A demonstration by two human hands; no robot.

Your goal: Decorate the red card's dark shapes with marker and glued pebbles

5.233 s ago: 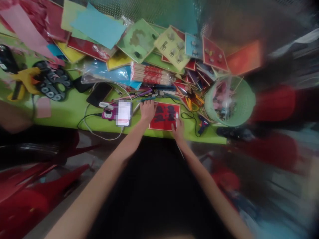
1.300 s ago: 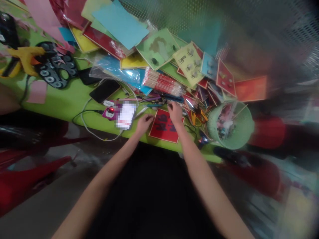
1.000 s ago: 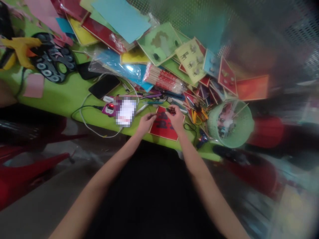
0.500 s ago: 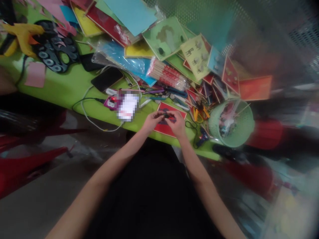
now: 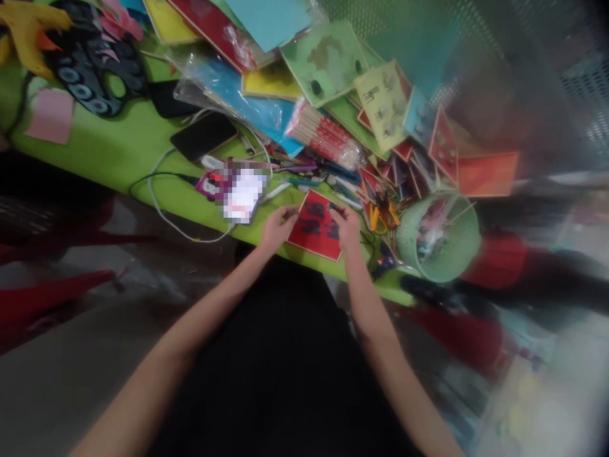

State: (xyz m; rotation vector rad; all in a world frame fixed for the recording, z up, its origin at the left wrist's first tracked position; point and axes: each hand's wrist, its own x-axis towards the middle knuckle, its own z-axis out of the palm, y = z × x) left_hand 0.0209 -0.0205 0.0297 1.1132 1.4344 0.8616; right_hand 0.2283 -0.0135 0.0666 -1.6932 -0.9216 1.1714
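A red card (image 5: 304,239) with a pale border and several dark shapes on it lies at the front edge of the green table. At its left border is my left hand (image 5: 277,228), fingers curled with the tips pinching that edge. My right hand (image 5: 348,226) is over the card's right side. Between its thumb and fingers it pinches a small dark green piece (image 5: 332,206), too small to name. The right fingers cover part of the card and its shapes.
A lit phone (image 5: 246,193) with cables and a purple power strip (image 5: 208,186) lies left of the card. Orange-handled pliers (image 5: 380,216), a glue gun (image 5: 384,260) and a green basket (image 5: 406,238) stand to the right. Bagged sticks (image 5: 323,134) and stacked coloured cards (image 5: 328,63) lie behind.
My hands have moved apart from meeting over the card. The left went to the left edge, the right to the right with the small dark piece. More of the card shows.
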